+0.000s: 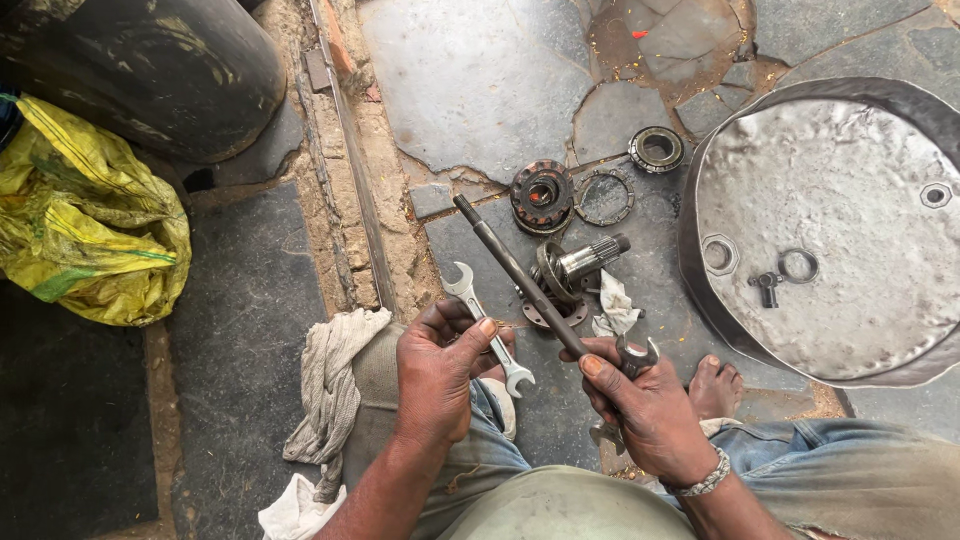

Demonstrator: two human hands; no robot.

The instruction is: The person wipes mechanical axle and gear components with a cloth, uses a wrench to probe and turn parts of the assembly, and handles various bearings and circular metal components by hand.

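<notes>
Your left hand [435,370] is clenched around the middle of a silver open-ended spanner [487,328], which runs from near the stone floor [480,80] joint down to your knee. Your right hand [645,405] grips the lower end of a long dark rod [520,275] that angles up and to the left; the same fingers also pin a second, smaller spanner [635,355] against the palm. A metal bracelet sits on that wrist.

Just beyond the rod lie a splined shaft with a flange [575,268], a round hub [541,195], a thin ring gasket [604,197] and a bearing [656,148], all on the floor. A white rag scrap [615,308] lies beside the shaft. To the right stands a large dented metal basin [880,330] holding small parts. A grey cloth [330,385] lies by your left knee, and a yellow sack [85,220] lies at the far left.
</notes>
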